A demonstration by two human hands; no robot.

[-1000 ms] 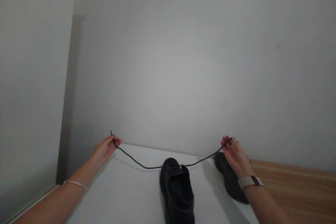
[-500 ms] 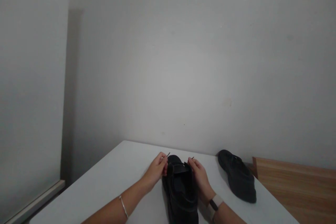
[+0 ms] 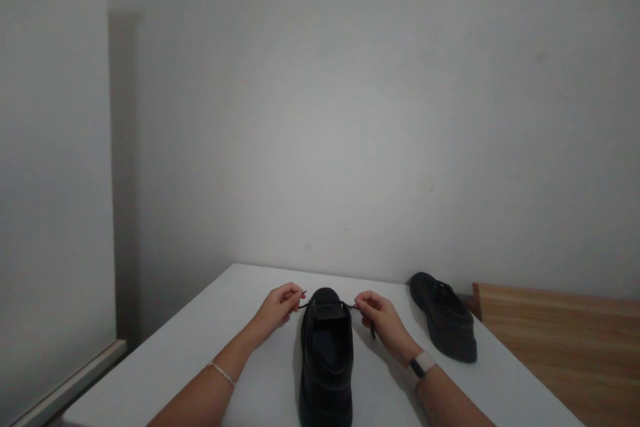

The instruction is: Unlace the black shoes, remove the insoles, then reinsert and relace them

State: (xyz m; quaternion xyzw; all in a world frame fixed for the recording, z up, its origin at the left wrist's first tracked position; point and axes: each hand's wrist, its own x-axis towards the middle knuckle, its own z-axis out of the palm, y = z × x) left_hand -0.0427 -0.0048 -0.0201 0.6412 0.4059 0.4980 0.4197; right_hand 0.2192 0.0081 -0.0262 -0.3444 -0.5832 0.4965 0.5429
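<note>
A black shoe stands upright on the white table, its toe toward the wall and its heel toward me. To its left, my left hand pinches one end of the black shoelace. On the other side, my right hand is closed on the opposite lace end, and a dark tip hangs below its fingers. Both lace ends stretch sideways from the front of the shoe. A bracelet circles my left wrist, and a banded watch is on my right.
Another black shoe rests at the table's back right, near the wall. Beyond the right edge of the white table is a wood-grain board. A pale panel rises at the left.
My hands have moved apart, drawing the lace ends out to either side. The shoe now sits straighter and slightly further left in view, and the camera has shifted a little.
</note>
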